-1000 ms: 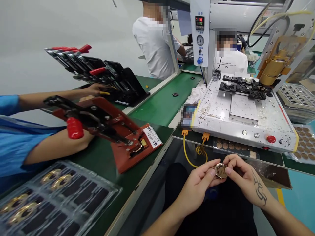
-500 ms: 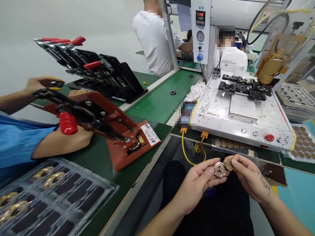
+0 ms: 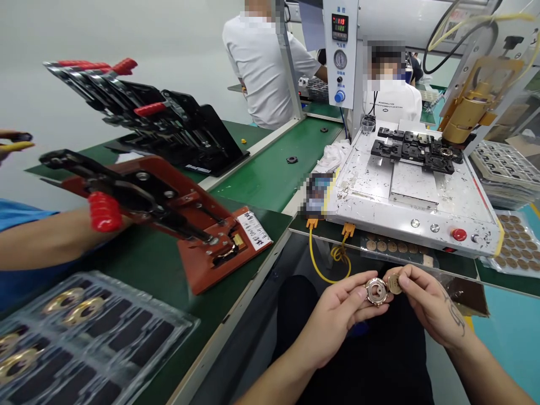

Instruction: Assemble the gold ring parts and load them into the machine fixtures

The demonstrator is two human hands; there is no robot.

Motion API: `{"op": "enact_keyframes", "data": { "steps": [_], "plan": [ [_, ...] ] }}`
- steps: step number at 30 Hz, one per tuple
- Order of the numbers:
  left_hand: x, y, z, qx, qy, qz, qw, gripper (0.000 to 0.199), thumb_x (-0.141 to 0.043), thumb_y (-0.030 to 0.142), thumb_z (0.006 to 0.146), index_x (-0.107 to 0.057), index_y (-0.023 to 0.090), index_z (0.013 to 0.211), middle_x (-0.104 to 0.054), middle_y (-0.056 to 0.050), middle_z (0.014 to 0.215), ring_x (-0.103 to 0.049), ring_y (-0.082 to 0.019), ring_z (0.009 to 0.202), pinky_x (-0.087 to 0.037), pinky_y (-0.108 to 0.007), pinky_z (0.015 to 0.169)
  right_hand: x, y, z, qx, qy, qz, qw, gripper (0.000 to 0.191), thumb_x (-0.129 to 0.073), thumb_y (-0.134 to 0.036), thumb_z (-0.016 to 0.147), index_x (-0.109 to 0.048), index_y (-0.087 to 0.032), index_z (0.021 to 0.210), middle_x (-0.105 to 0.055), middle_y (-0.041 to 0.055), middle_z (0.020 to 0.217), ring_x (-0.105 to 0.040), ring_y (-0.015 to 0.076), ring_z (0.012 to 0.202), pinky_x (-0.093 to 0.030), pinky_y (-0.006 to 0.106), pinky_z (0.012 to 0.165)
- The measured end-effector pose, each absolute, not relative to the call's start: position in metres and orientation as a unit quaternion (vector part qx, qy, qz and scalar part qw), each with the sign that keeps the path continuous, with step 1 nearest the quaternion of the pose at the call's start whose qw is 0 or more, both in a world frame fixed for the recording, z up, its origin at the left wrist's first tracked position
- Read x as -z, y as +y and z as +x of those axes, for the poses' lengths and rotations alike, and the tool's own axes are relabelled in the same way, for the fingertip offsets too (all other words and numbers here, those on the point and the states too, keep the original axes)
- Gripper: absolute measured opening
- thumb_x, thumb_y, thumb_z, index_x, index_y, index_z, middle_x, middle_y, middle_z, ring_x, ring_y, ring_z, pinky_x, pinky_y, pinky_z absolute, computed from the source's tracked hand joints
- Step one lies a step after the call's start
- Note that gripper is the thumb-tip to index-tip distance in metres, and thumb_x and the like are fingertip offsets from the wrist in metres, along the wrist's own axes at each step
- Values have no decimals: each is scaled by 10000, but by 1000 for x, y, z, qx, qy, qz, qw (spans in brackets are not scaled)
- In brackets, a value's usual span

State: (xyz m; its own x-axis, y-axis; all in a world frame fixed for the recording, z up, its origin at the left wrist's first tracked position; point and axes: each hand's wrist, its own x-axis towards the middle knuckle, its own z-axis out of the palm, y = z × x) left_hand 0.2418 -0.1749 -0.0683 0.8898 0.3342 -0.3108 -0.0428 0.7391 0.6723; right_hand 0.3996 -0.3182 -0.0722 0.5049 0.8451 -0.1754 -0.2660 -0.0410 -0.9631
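Above my lap, my left hand (image 3: 343,315) pinches a round metal ring part (image 3: 376,291) between thumb and fingers, its open centre facing me. Just right of it, my right hand (image 3: 430,304) grips a flat brownish-gold disc (image 3: 394,284) by its right edge, between thumb and forefinger. Disc and ring are side by side at nearly the same height; whether their edges touch, I cannot tell. Beyond both hands stands a white press machine (image 3: 367,208) with black fixtures (image 3: 415,149) on its plate.
A red-brown clamp tool (image 3: 198,264) and black toggle clamps (image 3: 181,129) stand left. Lower left lies a plastic tray (image 3: 169,332) with gold rings. Similar discs (image 3: 517,242) lie in a sheet at right. A co-worker's arm (image 3: 54,239) reaches in from the left.
The co-worker's arm and hand at the left have moved further left. The surroundings have shifted slightly left in view. My hands hold the ring and disc in nearly the same position.
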Motion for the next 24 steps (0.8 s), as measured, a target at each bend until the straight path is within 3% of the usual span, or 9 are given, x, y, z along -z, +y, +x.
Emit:
{"op": "enact_keyframes", "data": {
  "steps": [12,24],
  "plan": [
    [76,-182,241,-128,195,413,880,530,-813,443,917,-729,164,1360,-772,-156,1301,-711,-371,1246,-581,-534,1098,58,-313,389,-348,-381,-665,540,277,-611,-442,1049,-600,-237,862,-642,57,1115,-605,230,1036,-491,340,934],
    [73,-185,238,-139,194,451,860,511,-771,469,942,-730,190,1368,-745,-143,1359,-737,-343,1197,-564,-530,1124,58,-309,383,-324,-382,-679,536,272,-613,-440,1037,-609,-241,852,-646,57,1077,-608,226,982,-519,341,882]
  ]
}}
